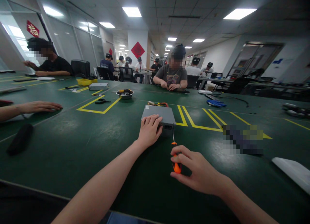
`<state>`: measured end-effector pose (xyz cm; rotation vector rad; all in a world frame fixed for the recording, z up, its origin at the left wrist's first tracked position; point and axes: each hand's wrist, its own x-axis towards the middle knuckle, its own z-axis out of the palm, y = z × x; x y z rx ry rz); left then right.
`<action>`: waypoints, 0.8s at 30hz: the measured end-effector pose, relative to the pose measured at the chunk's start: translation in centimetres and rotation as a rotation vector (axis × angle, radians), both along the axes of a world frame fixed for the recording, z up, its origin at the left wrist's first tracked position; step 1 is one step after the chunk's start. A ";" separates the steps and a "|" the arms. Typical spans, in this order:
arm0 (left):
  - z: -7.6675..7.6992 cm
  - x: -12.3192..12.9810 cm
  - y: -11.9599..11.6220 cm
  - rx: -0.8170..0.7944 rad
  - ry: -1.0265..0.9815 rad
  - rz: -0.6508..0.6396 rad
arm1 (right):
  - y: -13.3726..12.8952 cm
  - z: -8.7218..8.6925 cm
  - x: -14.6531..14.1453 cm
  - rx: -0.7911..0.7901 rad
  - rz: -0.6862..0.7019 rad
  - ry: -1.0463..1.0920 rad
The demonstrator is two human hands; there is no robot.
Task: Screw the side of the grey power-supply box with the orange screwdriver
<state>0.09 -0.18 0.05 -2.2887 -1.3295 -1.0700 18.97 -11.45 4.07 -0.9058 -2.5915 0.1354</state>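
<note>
A flat grey metal power supply unit [161,113] lies on the green table, with coloured wires [157,103] coming out at its far side. My left hand [150,128] rests over its near left part, fingers on the top and thumb at the front face, holding it. In my right hand [193,167] is a screwdriver [177,167] with an orange and black handle, gripped between fingers and thumb. Its shaft points away from me to the near right corner of the unit; whether the tip sits in a screw is too small to tell.
Beyond my left hand stands a metal bowl [125,95] with a yellow-handled tool on it. A yellow tray [86,81], a grey box [98,86] and blue gloves [216,103] lie farther off. Another person's hand [45,106] rests at left; a person [172,72] sits opposite.
</note>
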 end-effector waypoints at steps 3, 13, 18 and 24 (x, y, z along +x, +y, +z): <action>0.0 0.0 0.0 0.000 0.002 0.000 | 0.1 -0.1 0.1 -0.010 -0.017 0.013; 0.0 0.0 0.0 -0.003 0.012 0.001 | 0.0 0.3 0.2 -0.053 0.009 -0.052; 0.0 0.0 0.0 0.000 0.009 0.001 | 0.3 -0.3 0.8 0.011 -0.034 0.075; 0.0 0.0 0.0 0.004 0.018 0.005 | 0.1 0.1 0.6 0.022 0.024 -0.014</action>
